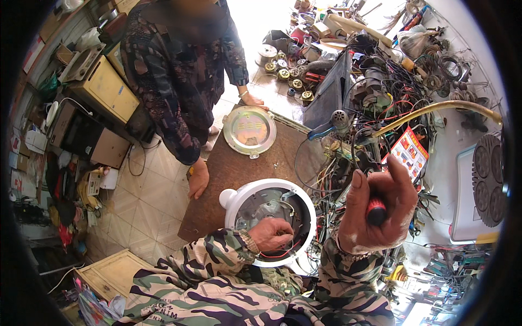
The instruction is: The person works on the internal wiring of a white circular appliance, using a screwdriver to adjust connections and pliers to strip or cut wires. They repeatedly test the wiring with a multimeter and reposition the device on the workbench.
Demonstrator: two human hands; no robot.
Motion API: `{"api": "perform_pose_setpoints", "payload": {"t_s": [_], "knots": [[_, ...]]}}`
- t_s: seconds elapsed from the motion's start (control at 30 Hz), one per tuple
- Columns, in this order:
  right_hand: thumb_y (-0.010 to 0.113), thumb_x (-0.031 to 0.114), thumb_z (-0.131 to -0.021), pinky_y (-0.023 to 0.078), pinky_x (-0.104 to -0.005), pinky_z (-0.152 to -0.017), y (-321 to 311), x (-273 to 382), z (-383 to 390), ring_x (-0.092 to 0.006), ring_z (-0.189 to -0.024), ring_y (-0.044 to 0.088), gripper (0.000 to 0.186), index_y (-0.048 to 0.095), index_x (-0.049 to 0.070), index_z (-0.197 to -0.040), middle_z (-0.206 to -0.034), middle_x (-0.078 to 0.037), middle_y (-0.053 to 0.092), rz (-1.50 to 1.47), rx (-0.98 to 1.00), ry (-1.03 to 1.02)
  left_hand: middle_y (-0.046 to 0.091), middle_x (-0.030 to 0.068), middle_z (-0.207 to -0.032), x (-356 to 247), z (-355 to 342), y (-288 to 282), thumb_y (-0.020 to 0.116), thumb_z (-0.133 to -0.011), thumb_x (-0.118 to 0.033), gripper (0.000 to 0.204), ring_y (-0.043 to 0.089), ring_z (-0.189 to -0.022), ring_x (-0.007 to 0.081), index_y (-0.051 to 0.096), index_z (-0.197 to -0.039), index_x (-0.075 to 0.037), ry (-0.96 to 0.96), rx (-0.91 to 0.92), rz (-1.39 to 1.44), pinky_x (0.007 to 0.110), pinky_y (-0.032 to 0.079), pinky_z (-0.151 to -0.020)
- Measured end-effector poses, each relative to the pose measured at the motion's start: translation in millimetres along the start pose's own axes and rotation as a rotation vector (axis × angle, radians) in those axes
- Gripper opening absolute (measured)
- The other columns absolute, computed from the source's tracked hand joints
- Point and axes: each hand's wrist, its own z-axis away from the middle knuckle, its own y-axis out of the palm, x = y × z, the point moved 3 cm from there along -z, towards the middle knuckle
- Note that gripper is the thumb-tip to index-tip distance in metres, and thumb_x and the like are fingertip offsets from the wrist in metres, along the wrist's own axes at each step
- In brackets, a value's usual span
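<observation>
A round white appliance housing (pixel 232 209) lies open on the brown work table, with a red wire (pixel 277 255) and other thin wires inside it. My left hand (pixel 271 234) reaches into the housing, its fingers closed beside these wires; whatever lies between the fingertips is hidden. Raised to the right of the housing, my right hand (pixel 375 217) has its fingers curled round a red-and-black screwdriver handle (pixel 376 211). Beyond the housing lies a round metal cover plate (pixel 250 132). A small screw-like piece (pixel 276 165) sits between plate and housing.
Across the brown table (pixel 217 185) stands another person (pixel 179 76), one hand by the plate and one at the table's left edge. A soldering-iron-like tool with a blue handle (pixel 321 131) lies at the right. Tangled wires and parts (pixel 375 98) crowd that side.
</observation>
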Motion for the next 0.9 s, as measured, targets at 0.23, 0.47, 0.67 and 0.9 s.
{"api": "perform_pose_setpoints", "payload": {"t_s": [0.23, 0.47, 0.67, 0.9], "knots": [[0.080, 0.001, -0.082, 0.045, -0.0231, -0.053, -11.1, -3.2, 1.7, -0.0115, -0.057, 0.055, 0.031, 0.065, 0.000, -0.110, -0.076, -0.009, 0.062, 0.155, 0.067, -0.165, 0.064, 0.0078, -0.081, 2.4, 0.6, -1.0, 0.067, -0.092, -0.009, 0.011, 0.064, -0.067, 0.0142, 0.069, -0.093, 0.002, 0.015, -0.011, 0.031, 0.031, 0.051, -0.059], [0.080, 0.000, -0.082, 0.045, -0.0221, -0.053, -18.3, -6.4, 9.1, -0.0100, -0.059, 0.056, 0.039, 0.063, -0.002, -0.117, -0.077, -0.008, 0.064, 0.195, 0.115, -0.154, 0.065, 0.0067, -0.082, 2.7, 0.6, -0.3, 0.068, -0.092, -0.010, 0.011, 0.063, -0.069, 0.0131, 0.069, -0.094, 0.001, -0.072, 0.017, 0.073, 0.030, 0.051, -0.061], [0.078, 0.000, -0.084, 0.046, -0.0208, -0.057, -22.7, -9.1, 21.1, -0.0080, -0.061, 0.057, 0.045, 0.059, -0.003, -0.125, -0.076, -0.006, 0.066, 0.147, 0.007, 0.005, 0.065, 0.0065, -0.082, -1.2, 1.1, -1.2, 0.068, -0.092, -0.011, 0.012, 0.063, -0.068, 0.0126, 0.069, -0.094, 0.001, -0.008, 0.005, 0.001, 0.030, 0.051, -0.061], [0.077, -0.002, -0.084, 0.045, -0.0214, -0.055, -21.7, -8.2, 21.5, -0.0083, -0.060, 0.057, 0.042, 0.060, -0.003, -0.123, -0.074, -0.007, 0.065, 0.105, -0.019, 0.038, 0.067, 0.0090, -0.082, -0.9, -0.4, -1.7, 0.069, -0.090, -0.012, 0.014, 0.066, -0.074, 0.0171, 0.070, -0.095, 0.001, 0.051, -0.029, -0.055, 0.033, 0.053, -0.068]]}}
